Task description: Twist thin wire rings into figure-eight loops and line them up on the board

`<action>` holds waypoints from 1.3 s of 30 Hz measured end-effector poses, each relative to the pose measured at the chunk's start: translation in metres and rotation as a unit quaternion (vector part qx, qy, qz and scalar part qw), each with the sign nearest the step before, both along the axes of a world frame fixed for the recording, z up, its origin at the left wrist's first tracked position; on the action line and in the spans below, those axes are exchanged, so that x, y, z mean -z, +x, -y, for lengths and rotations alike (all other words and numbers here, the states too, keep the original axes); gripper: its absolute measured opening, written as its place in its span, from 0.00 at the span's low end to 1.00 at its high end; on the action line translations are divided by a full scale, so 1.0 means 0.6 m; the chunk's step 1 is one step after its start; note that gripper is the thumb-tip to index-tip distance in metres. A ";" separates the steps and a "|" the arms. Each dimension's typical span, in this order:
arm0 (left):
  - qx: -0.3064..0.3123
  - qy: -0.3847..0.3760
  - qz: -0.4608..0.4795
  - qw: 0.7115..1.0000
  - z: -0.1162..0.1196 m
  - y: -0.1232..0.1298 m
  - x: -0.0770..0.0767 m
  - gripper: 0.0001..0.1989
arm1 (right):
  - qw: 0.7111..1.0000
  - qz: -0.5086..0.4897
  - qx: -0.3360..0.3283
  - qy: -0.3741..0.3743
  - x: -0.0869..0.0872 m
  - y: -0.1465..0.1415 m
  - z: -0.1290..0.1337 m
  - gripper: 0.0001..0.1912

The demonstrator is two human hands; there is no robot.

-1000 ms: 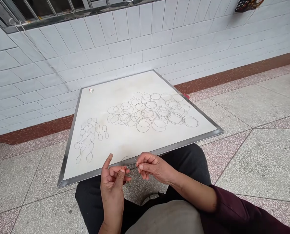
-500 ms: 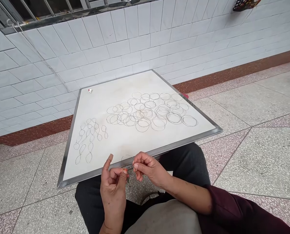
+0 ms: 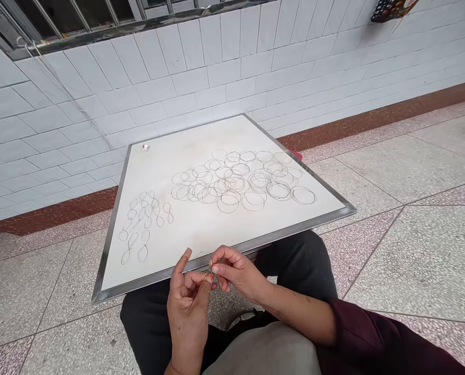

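Close together at the near edge of the white table [image 3: 185,229], both my hands pinch a thin wire loop [image 3: 201,253]. It is so fine that only a faint arc shows above the fingers. My left hand [image 3: 189,307] holds it between thumb and curled fingers, with one finger pointing up. Its fingertips nearly meet those of my right hand [image 3: 238,273], which grips the wire from the right. Many thin round wire rings [image 3: 228,202] lie overlapping on the table's middle and right. Several figure-eight wire loops [image 3: 143,246] lie on its left.
A metal rim [image 3: 294,229] edges the table, which stands against a white tiled wall [image 3: 224,67]. A small white and red object [image 3: 145,148] sits near the far left corner. My knees [image 3: 306,260] are under the near edge, above a speckled floor [image 3: 392,260].
My left hand has moved a little right and my right hand slightly left, bringing the fingertips closer. The wire arc between them shows less. Rings on the table have stayed put.
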State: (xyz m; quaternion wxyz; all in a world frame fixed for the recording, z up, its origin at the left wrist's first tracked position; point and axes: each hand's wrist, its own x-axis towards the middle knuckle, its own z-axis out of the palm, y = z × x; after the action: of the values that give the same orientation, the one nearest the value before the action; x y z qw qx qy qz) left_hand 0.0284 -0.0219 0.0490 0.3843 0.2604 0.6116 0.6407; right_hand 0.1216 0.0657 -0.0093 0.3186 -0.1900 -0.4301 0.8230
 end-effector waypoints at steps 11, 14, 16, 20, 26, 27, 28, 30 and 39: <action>0.027 -0.005 -0.005 1.000 0.000 -0.020 0.024 0.37 | 0.994 0.022 0.004 0.106 0.008 -0.001 -0.001 0.13; 0.036 -0.016 -0.010 0.999 -0.002 -0.025 0.027 0.37 | 0.987 0.059 0.022 0.147 0.008 -0.001 0.000 0.13; 0.040 -0.021 -0.010 0.999 -0.003 -0.025 0.025 0.37 | 0.984 0.074 0.027 0.161 0.008 -0.001 -0.001 0.13; 0.037 -0.031 -0.010 0.999 -0.005 -0.021 0.016 0.36 | 0.988 0.062 0.001 0.143 0.011 -0.003 -0.006 0.15; 0.045 -0.054 -0.014 0.997 -0.006 -0.021 0.008 0.34 | 0.995 0.022 -0.071 0.069 0.008 -0.001 -0.012 0.16; 0.048 -0.055 -0.011 0.997 -0.005 -0.022 0.008 0.34 | 0.995 0.020 -0.072 0.061 0.006 -0.001 -0.012 0.16; 0.052 -0.055 -0.008 0.997 -0.005 -0.024 0.009 0.35 | 0.996 0.018 -0.070 0.054 0.005 0.000 -0.011 0.16; 0.059 -0.053 -0.002 0.997 -0.005 -0.027 0.012 0.36 | 0.997 0.008 -0.062 0.040 0.003 0.000 -0.007 0.17; 0.078 -0.061 0.018 0.995 -0.006 -0.033 0.012 0.41 | 0.997 -0.040 -0.061 -0.030 0.008 -0.004 0.003 0.17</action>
State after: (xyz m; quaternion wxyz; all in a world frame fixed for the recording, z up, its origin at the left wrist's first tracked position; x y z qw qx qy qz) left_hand 0.0086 -0.0181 0.0418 0.4590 0.2715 0.6207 0.5747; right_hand 0.1194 0.0636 -0.0143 0.2786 -0.1403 -0.4027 0.8605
